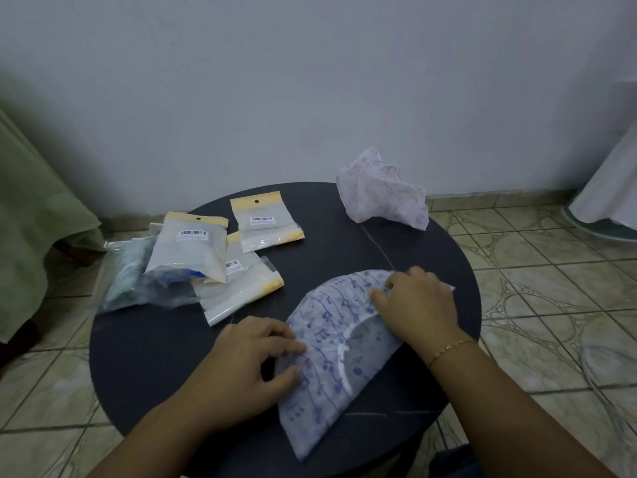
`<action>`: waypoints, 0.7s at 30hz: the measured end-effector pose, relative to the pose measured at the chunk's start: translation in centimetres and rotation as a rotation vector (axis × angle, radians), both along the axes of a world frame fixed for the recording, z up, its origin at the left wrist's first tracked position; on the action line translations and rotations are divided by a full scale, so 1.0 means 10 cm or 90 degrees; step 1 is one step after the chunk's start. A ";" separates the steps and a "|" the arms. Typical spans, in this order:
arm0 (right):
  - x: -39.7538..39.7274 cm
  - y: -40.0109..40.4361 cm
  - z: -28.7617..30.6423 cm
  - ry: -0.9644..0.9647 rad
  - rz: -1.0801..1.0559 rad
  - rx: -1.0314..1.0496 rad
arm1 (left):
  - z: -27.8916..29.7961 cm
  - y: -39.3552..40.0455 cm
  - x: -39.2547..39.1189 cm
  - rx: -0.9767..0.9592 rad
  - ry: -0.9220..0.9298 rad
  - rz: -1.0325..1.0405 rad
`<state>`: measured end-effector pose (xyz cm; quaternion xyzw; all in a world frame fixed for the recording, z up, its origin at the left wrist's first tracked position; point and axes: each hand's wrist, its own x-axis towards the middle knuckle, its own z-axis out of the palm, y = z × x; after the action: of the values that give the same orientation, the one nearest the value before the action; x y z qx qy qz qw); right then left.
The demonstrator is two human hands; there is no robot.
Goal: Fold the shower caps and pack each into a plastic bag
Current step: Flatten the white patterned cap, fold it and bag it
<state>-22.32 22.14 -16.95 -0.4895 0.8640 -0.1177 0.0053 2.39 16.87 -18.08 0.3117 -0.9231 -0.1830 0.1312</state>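
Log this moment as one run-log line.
step: folding | cap: halved, flat on table | left hand, right hand: pressing cap | bags: waiting

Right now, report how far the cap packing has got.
Done: nothing plainly finished; what the bags at the left hold is unclear. In hand: left hand and right hand press the purple cap, folded to a half-circle. Left: bagging it, and the crumpled pink cap.
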 end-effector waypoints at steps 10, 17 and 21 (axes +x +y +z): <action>0.03 -0.23 -0.10 -0.224 0.219 -0.134 | -0.02 0.10 -0.15 -0.129 0.027 -0.058; -0.02 0.05 0.02 -0.169 0.256 -0.257 | -0.13 0.13 -0.43 -0.140 0.132 -0.114; 0.08 0.39 0.03 -0.149 0.357 -0.209 | -0.15 0.17 -0.52 -0.151 0.129 -0.143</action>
<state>-21.49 25.99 -16.65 -0.6852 0.6591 -0.3046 0.0573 -2.78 18.55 -19.61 0.1689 -0.9493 -0.1170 0.2378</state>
